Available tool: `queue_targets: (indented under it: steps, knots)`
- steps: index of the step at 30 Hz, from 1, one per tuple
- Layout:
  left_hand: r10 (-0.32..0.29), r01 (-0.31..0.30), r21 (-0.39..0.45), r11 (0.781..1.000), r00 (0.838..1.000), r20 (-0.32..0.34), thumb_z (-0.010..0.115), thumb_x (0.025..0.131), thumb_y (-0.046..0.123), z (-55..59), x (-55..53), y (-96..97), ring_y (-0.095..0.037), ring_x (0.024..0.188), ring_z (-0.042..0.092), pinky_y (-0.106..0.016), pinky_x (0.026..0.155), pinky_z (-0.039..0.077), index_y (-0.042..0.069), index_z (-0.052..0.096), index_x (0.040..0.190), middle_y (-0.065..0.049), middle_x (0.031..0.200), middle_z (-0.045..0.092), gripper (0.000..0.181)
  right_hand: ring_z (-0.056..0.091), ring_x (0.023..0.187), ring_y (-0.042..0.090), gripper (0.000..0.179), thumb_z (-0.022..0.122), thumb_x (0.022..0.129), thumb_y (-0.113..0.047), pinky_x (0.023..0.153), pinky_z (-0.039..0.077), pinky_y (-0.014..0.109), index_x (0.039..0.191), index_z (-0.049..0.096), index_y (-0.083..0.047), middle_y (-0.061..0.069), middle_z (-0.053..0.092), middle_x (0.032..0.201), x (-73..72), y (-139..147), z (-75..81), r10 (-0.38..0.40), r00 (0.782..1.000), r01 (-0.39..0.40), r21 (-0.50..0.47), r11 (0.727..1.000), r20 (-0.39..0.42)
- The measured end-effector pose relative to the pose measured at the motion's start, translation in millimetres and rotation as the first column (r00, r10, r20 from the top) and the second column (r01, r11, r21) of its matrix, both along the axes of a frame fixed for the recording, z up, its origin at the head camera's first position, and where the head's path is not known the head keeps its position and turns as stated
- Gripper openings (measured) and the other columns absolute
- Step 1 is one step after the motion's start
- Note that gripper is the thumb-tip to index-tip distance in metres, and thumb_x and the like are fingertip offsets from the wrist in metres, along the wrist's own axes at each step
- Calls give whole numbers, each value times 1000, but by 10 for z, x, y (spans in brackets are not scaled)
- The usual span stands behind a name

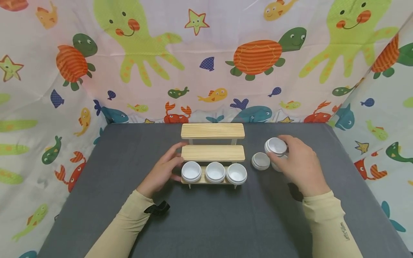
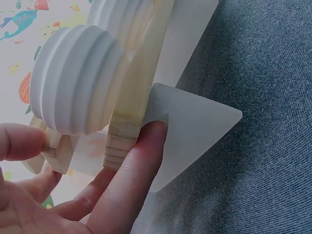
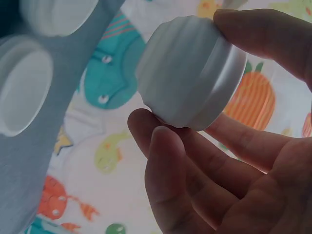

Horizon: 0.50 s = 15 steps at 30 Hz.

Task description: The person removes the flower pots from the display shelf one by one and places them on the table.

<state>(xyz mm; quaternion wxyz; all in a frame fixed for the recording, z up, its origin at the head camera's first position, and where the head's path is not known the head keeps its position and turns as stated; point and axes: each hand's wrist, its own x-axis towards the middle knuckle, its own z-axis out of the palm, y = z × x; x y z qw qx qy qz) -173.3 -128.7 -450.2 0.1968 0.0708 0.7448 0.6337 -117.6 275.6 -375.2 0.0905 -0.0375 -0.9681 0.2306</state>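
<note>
White ribbed cup [image 1: 276, 146] is clamped between the thumb and fingers of the right hand [image 1: 301, 165], raised to the right of the wooden stand [image 1: 213, 153]. Two further cups [image 1: 260, 162] sit close by on the table [image 1: 209, 222]; a low sideways pass would likely knock them. The left hand [image 1: 164, 167] grips the stand's left end; excess pressure could shift it, upsetting three cups [image 1: 215, 172] on the lowest tier.
</note>
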Motion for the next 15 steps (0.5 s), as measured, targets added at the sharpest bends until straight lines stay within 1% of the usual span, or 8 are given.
queue_targets:
  steps: [4, 7, 11, 15]
  knots:
    - [5, -5, -11, 1000, 1000, 2, 51, 109, 21, -1, 19, -26, -37, 120, 65, -49, 69, 67, 33, 41, 164, -24, 145, 55, 57, 65, 114, 43, 67, 83, 93, -37, 91, 57, 65, 146, 59, -3, 25, 67, 136, 28, 144, -78, -39, 998, 40, -25, 999, 40]
    - [8, -8, -16, 1000, 1000, 1, 51, 109, 22, 1, 22, -29, -37, 121, 65, -49, 70, 67, 34, 41, 164, -23, 146, 55, 57, 66, 112, 42, 68, 82, 94, -38, 87, 57, 63, 148, 58, -3, 25, 67, 136, 49, 268, -122, -69, 996, 71, -38, 997, 56]
    - [7, -7, -15, 1000, 1000, -2, 52, 109, 22, 9, 16, -6, -37, 122, 64, -49, 70, 67, 38, 43, 162, -20, 147, 56, 56, 66, 108, 43, 69, 80, 95, -41, 81, 58, 61, 148, 57, -3, 26, 67, 133, 90, 437, -175, -114, 989, 120, -57, 991, 90]
    - [10, -10, -10, 1000, 1000, -1, 52, 109, 22, 11, 10, 12, -37, 121, 64, -50, 70, 67, 41, 44, 160, -19, 146, 57, 56, 65, 109, 44, 70, 78, 96, -43, 80, 59, 61, 148, 56, -2, 28, 66, 133, 121, 567, -217, -140, 983, 149, -65, 987, 122]
